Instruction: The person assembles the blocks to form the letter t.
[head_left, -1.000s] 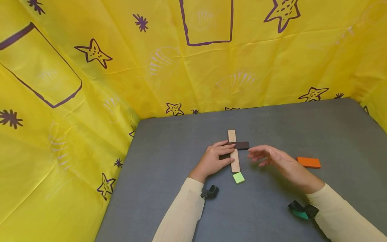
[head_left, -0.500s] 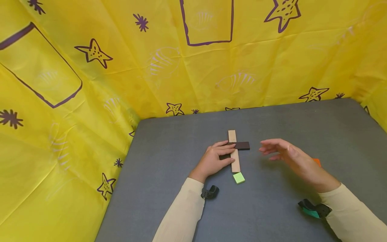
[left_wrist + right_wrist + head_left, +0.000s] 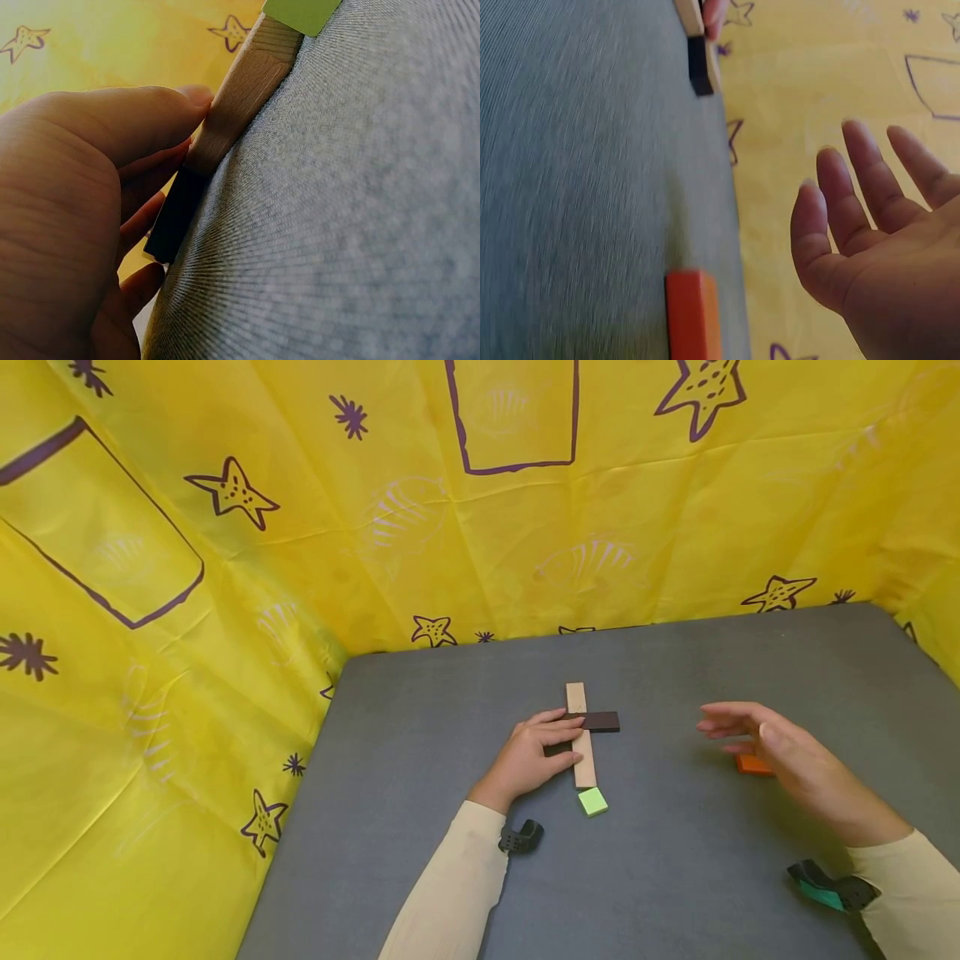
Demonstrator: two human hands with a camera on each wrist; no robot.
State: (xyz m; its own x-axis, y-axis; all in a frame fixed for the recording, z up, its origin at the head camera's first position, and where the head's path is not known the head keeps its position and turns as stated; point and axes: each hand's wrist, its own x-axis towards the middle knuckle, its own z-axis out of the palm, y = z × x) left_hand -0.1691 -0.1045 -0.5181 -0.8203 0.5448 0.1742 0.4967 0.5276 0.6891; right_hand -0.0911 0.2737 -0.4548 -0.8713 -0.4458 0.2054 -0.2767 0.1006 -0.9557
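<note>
On the grey tabletop, a dark brown block (image 3: 602, 721) lies crosswise between a short piece of plain wood (image 3: 576, 697) and a longer plain wooden block (image 3: 583, 760). A light green block (image 3: 592, 801) sits at the longer one's near end. My left hand (image 3: 522, 758) rests on this group, fingertips over the dark block. Its thumb (image 3: 161, 112) touches the wooden block's side, and the fingers partly hide the dark one. Off to the right, my right hand (image 3: 795, 764) holds nothing, fingers extended, partly covering an orange block (image 3: 691, 315) in the head view.
A yellow cloth (image 3: 495, 543) with starfish drawings hangs behind and to the left of the grey table (image 3: 420, 710). Each wrist wears a dark strap mount, one by the left sleeve (image 3: 522, 837) and one by the right (image 3: 832, 887).
My right hand has moved right, away from the dark block and over the orange block, covering part of it. The left hand and the block group have stayed put.
</note>
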